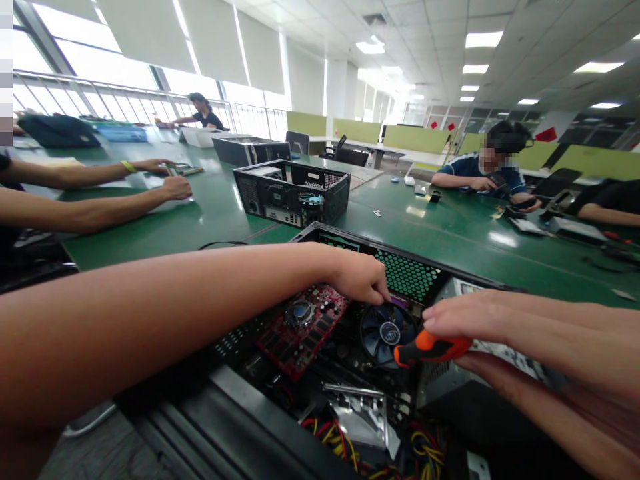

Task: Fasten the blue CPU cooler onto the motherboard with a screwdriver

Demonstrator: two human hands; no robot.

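Note:
In front of me lies an open black computer case (240, 400). My left hand (363, 277) reaches into it, fingers curled down and closed at the upper rim of a round cooling fan (390, 333) with dark blue blades. The fingertips are partly hidden. Closed around an orange and black screwdriver (433, 348), my right hand (475, 323) is just right of the fan. The screwdriver's shaft does not show. Left of the fan sits a red circuit board (305, 327). Below are a crumpled silver sheet (367, 420) and bundled red, yellow and black cables (427, 453).
A metal power supply box (440, 383) sits at the case's right. Another open case (293, 193) stands beyond on the green table (400, 227). At left, a co-worker's hands (175, 183) hold something near a circuit board. Another person (500, 167) sits across at right, handling dark parts.

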